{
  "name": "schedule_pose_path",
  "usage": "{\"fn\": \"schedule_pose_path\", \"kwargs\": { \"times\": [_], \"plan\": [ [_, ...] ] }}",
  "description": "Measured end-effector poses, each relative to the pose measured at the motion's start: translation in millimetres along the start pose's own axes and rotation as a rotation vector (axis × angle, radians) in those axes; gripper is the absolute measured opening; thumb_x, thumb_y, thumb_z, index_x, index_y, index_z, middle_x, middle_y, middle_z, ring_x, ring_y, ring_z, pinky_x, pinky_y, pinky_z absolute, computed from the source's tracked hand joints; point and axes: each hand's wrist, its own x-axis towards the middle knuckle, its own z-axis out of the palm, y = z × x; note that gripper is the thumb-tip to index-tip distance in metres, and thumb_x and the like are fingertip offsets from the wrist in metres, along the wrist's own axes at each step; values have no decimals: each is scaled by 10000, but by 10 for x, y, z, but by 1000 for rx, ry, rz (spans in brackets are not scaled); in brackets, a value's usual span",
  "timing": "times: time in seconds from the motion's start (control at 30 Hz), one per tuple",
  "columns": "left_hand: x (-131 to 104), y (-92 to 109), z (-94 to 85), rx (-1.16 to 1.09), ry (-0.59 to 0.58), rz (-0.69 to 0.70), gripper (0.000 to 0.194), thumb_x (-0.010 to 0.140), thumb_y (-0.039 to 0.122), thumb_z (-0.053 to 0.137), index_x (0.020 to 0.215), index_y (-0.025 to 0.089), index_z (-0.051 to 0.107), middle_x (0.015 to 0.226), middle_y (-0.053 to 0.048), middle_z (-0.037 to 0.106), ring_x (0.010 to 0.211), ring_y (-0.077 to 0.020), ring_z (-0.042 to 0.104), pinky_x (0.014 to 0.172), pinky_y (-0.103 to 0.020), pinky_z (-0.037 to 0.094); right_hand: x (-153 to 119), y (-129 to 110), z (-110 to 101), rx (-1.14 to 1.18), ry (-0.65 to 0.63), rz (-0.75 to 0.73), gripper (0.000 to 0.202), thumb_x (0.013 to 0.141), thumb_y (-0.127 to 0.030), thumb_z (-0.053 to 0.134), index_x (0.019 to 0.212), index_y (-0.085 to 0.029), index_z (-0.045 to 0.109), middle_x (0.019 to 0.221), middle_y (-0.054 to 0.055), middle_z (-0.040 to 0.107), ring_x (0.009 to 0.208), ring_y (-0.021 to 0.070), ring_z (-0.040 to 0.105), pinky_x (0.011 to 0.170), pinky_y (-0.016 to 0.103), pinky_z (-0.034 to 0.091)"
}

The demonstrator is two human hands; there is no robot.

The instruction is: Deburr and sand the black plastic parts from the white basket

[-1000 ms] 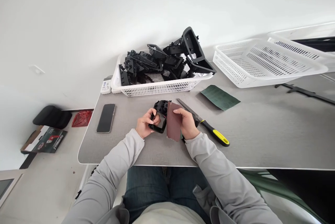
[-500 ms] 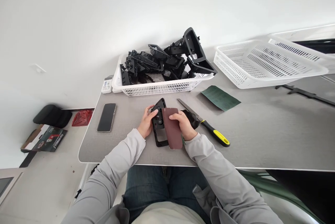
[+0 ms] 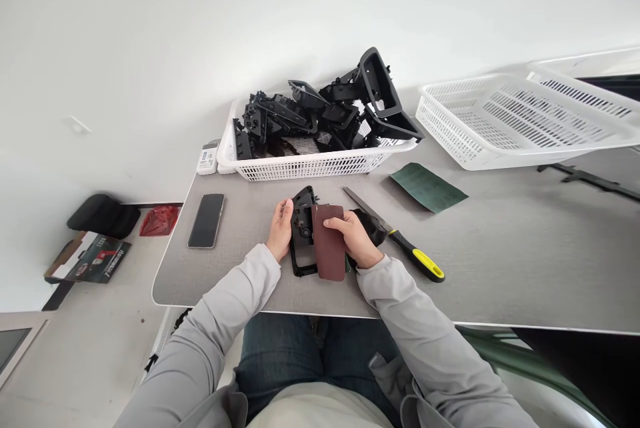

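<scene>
Maroon paper-like sheet point(image 3: 329, 251), thin and rectangular, is pinched near the centre of the frame by the right hand point(image 3: 357, 238) — thumb flat on its face, the other fingers mostly hidden behind. Just left of it, the left hand point(image 3: 281, 231) grips the left side of a black plastic part with an open window point(image 3: 302, 220), thumb closed against the edge, its remaining fingers largely out of sight. Since a second ago the part has been turned to run lengthwise down the frame, and the left hand has shifted from the window to the upper left edge. That leaves the window free of fingers, while the sheet covers the part's right side — whether they touch cannot be told. Just beyond the right hand lies a flat metal tool with a black-and-yellow handle point(image 3: 419, 261).
</scene>
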Motion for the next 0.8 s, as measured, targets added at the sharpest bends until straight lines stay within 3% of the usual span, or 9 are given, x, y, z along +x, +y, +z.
{"fn": "schedule_pose_path", "kwargs": {
  "times": [0.17,0.3,0.43,0.57,0.8],
  "plan": [
    [1,0,-4,20,-15,-22,444,730,556,687,970,199,577,823,-6,651,795,-164,618,733,-286,478,30,33,-27,-52,-11,-89,198,566,-327,733,701,-186,700,671,5,696,603,163,585,580,280,453],
    [-6,1,1,2,-53,-35,458,720,545,702,981,193,570,871,-21,662,827,-169,627,751,-293,481,32,29,-26,-30,85,-201,257,629,-399,755,793,-207,712,775,-3,709,697,157,602,663,282,471],
    [-6,-1,10,17,-50,-36,476,694,525,732,979,179,573,867,-18,669,799,-152,623,764,-288,478,-10,-12,-3,10,34,-148,299,659,-472,751,795,-210,706,711,-14,680,614,133,576,600,270,458],
    [-20,13,29,32,-77,-64,443,690,481,750,963,174,584,813,0,666,709,-125,594,706,-266,471,-42,-45,26,-98,-41,-91,316,649,-476,751,781,-192,708,671,-5,672,580,141,566,552,271,440],
    [-60,43,69,5,-63,-140,350,725,400,741,945,175,588,763,7,649,675,-132,593,654,-265,468,-19,-45,-13,-226,49,-98,261,641,-420,737,688,-167,693,605,0,654,525,132,535,479,256,386]
  ]
}}
